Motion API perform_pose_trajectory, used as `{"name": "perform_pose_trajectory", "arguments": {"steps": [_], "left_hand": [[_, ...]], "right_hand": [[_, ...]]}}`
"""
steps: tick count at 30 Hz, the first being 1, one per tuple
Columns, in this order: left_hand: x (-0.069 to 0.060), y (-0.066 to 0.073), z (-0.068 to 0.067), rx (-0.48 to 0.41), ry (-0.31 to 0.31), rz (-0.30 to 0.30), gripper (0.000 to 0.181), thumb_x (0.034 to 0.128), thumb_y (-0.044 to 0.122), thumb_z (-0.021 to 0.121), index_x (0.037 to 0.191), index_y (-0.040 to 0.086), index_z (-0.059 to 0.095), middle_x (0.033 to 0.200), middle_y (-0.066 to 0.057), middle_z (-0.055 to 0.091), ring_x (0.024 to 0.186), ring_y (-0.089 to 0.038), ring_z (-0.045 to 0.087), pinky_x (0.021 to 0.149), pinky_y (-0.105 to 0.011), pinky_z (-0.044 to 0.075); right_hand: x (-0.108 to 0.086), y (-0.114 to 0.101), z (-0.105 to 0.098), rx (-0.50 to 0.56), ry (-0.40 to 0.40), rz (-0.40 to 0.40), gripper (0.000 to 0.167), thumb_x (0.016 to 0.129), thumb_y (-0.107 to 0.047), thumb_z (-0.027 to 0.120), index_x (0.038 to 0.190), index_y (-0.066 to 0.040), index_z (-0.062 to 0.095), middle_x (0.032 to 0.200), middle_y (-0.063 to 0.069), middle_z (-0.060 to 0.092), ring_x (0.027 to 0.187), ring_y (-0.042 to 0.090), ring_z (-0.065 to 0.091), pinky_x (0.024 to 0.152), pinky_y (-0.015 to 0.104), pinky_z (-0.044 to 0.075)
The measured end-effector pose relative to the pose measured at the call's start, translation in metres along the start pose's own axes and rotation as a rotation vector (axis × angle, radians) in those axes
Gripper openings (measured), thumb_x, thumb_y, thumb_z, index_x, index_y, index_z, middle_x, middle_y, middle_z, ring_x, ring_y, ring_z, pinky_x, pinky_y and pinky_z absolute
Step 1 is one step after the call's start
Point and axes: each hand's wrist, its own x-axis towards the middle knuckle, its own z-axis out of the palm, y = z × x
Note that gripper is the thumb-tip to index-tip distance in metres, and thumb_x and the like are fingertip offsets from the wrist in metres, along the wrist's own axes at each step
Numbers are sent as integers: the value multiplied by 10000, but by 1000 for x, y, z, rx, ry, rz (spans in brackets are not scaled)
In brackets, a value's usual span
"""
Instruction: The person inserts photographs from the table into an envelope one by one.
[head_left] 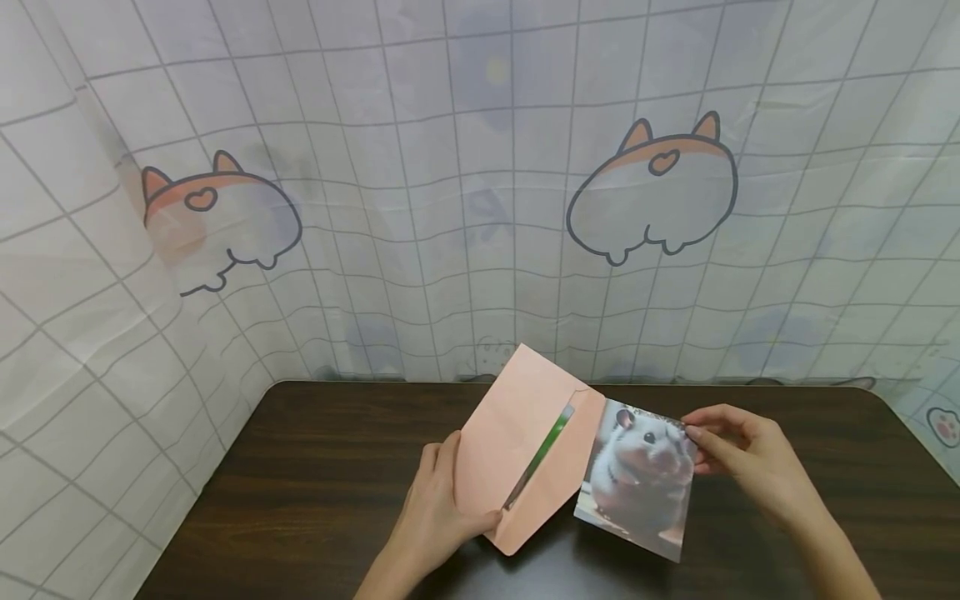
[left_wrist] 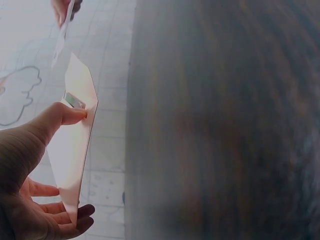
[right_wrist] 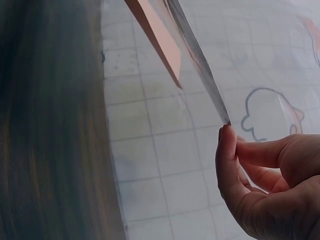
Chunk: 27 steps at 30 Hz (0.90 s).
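My left hand (head_left: pixel 438 508) grips a pink envelope (head_left: pixel 502 425) by its lower left side, thumb on the face, fingers behind, as the left wrist view shows. Its flap (head_left: pixel 558 483) is folded out toward the right. In the envelope's mouth a strip of something green (head_left: pixel 551 437) shows; the rest of it is hidden. Beside the flap, my right hand (head_left: pixel 750 454) pinches the upper right corner of a card (head_left: pixel 641 487) with a picture of a white hamster. In the right wrist view, thumb and fingertips hold the card (right_wrist: pixel 202 67) edge-on, apart from the envelope (right_wrist: pixel 160 45).
Below both hands lies a dark brown wood-grain table (head_left: pixel 300 492) with rounded far corners. Behind it hangs a white curtain (head_left: pixel 450 208) with a grey grid and corgi drawings, reaching down to the table's far edge.
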Motion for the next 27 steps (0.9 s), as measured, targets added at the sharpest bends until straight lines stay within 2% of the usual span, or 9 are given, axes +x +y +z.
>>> {"name": "perform_pose_trajectory", "arguments": {"steps": [17,27], "left_hand": [[-2,5,1,16,9,22,1095,633,284,986,1534,2,431,1250,-151,524,1033,-265,606,861,-458,561],[-3,8,0,10,-10,6,1083,648,303,967,1538,1,429,1273,-147,518,1047,-260,594,872,-459,555]], "right_hand": [[-1,-6,24,27,-45,47,222,1020,3,647,1178,159,649,929,43,702,689,109,688,645,295,614],[0,-9,30,25,-63,75,218,1014,2,653,1170,154,655,922,90,692,665,116,687,651,321,619]]}}
